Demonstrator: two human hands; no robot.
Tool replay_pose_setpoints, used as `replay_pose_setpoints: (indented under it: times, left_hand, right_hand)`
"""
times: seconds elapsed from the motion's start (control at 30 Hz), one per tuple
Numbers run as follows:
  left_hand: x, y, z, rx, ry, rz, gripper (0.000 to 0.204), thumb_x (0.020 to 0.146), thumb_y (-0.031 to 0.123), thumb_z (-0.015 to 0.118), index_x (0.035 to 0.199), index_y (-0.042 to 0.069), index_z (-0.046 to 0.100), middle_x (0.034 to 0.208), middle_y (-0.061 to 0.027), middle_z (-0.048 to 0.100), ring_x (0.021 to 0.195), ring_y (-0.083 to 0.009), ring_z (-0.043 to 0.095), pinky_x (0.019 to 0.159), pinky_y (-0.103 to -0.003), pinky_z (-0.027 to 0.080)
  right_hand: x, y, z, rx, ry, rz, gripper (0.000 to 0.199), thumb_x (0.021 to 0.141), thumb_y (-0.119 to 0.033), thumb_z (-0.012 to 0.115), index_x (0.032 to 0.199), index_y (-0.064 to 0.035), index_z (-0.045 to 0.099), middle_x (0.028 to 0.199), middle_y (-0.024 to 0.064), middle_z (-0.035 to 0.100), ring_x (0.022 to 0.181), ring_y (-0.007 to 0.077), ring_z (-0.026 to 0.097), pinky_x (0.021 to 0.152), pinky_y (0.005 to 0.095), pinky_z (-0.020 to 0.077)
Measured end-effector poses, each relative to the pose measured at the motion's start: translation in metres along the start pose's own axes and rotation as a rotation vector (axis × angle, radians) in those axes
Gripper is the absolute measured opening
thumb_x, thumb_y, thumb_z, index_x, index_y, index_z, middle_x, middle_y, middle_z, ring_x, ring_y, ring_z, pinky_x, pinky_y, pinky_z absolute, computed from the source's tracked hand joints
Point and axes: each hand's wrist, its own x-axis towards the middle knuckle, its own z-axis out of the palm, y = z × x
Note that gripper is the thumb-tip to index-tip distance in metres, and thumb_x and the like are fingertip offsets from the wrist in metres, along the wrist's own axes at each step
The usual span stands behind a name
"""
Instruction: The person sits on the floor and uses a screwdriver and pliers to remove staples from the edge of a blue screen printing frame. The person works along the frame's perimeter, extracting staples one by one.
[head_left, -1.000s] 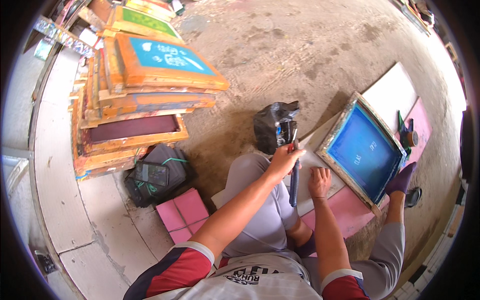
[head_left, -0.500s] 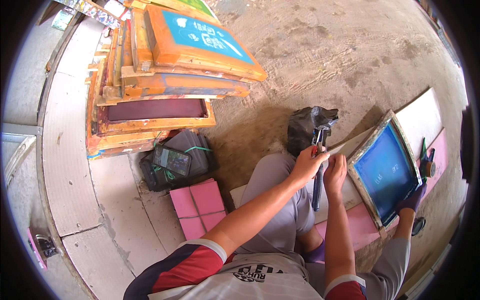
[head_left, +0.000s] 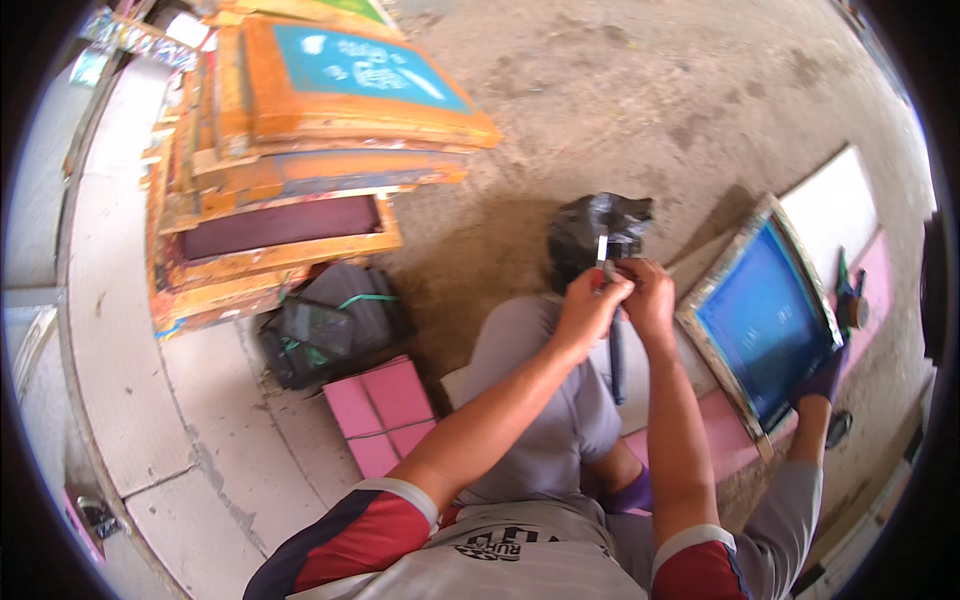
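My left hand (head_left: 590, 312) is closed round a slim tool with a bright blade-like tip (head_left: 602, 246) and a red part; its exact kind is unclear. Just below, a long dark handle (head_left: 617, 360) hangs between my hands, seemingly part of the same tool or of a second one. My right hand (head_left: 650, 300) is closed too, its fingertips pinched close beside the left hand's; whatever lies in them is hidden. Right behind the hands sits a crumpled black plastic bag (head_left: 578, 235) on the ground.
Wooden screen-printing frames (head_left: 370, 120) are stacked at the far left. Nearer are a dark bundle (head_left: 370, 335) with a phone (head_left: 318, 328) on it and a tied pink stack (head_left: 375, 410). To the right, a blue-mesh screen frame (head_left: 765, 320) rests over white and pink boards by my foot (head_left: 820, 385).
The camera view has shifted, so the surroundings sit further left. My right hand's fingers have moved up against the left hand's, near the red part of the tool.
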Motion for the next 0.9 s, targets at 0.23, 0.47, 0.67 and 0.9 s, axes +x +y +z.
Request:
replay_pose_setpoints:
  times: [0.23,0.47,0.67,0.9]
  left_hand:
    - [-0.008,0.005,0.009,0.027,-0.057,-0.069,0.023,0.096,0.030,0.070,0.102,0.008,0.065,0.067,-0.0072,0.066,0.042,-0.0078,0.049,0.039,-0.024,0.036]
    - [-0.010,0.000,0.019,0.092,-0.132,-0.097,0.026,0.095,0.031,0.071,0.104,0.008,0.063,0.069,-0.0075,0.067,0.045,-0.0077,0.051,0.039,-0.024,0.037]
    - [-0.008,0.001,0.023,0.121,-0.145,-0.097,0.025,0.096,0.032,0.070,0.105,0.009,0.064,0.069,-0.0070,0.067,0.044,-0.0070,0.050,0.039,-0.023,0.036]
    - [-0.005,0.000,0.015,0.076,-0.043,-0.083,0.024,0.097,0.031,0.069,0.101,0.008,0.065,0.065,-0.0070,0.066,0.040,-0.0070,0.046,0.038,-0.023,0.035]
  right_hand:
    - [-0.076,0.028,-0.049,-0.107,0.192,0.026,0.018,0.092,0.001,0.064,0.109,-0.0008,0.071,0.097,0.0192,0.069,0.093,0.0379,0.065,0.083,0.0437,0.0519]
    - [-0.188,0.083,-0.073,-0.461,0.293,0.125,0.023,0.087,-0.009,0.073,0.109,-0.0100,0.073,0.110,0.0095,0.068,0.104,0.0334,0.062,0.089,0.0442,0.0503]
    - [-0.203,0.089,-0.054,-0.599,0.226,0.102,0.042,0.084,-0.025,0.079,0.125,-0.0156,0.073,0.128,0.0098,0.063,0.122,0.0342,0.055,0.105,0.0498,0.0429]
    - [-0.167,0.040,-0.024,-0.516,0.152,0.047,0.042,0.089,-0.025,0.074,0.128,-0.0134,0.071,0.134,0.0125,0.063,0.127,0.0334,0.055,0.108,0.0499,0.0407]
